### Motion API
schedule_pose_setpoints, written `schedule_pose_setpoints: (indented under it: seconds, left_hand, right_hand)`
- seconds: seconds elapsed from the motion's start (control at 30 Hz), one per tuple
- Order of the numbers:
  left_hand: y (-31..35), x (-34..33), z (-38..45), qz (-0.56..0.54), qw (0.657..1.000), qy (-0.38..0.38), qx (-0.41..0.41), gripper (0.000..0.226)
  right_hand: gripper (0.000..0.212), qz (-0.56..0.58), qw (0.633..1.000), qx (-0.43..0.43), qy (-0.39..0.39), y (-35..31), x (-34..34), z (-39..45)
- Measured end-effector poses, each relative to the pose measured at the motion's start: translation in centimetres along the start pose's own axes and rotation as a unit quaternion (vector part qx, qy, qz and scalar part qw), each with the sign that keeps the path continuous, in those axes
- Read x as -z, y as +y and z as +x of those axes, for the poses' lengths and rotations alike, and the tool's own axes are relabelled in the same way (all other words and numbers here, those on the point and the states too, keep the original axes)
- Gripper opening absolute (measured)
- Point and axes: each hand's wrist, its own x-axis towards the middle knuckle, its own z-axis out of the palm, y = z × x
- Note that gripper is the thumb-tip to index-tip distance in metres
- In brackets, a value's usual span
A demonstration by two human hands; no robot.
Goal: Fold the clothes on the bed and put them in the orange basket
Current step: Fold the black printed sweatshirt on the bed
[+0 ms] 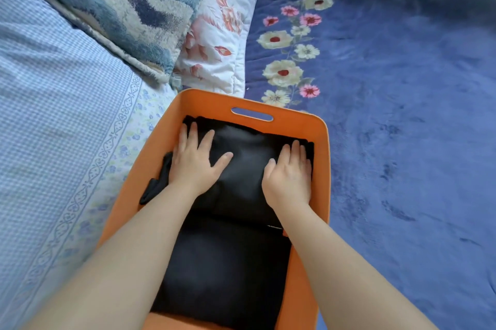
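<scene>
Nearly done: left hand (pixel 193 160) and right hand (pixel 290 171), fingers flat and gripping nothing, press folded black clothes (pixel 241 168) into the orange basket (pixel 300 121); a black corner overhangs its left rim.

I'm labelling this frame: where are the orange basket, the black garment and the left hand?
orange basket (pixel 320 141), head view, right rim.
black garment (pixel 247 168), head view, top fold between the hands.
left hand (pixel 193 163), head view, back of hand.
</scene>
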Motion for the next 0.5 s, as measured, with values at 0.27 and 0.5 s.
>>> schedule_pose_setpoints:
  seconds: [0.27,0.5]
  left_hand:
    - [-1.3,-2.7,1.6,0.004,0.998,-0.056,-0.007,0.074]
    - [-1.7,-4.3,2.6,0.026,0.999,-0.036,-0.016,0.089]
  right_hand:
    - [0.052,0.034,0.999,-0.023,0.01,1.4,-3.4,2.1]
    - [0.069,0.015,0.998,-0.005,0.065,1.6,-5.4,3.4]
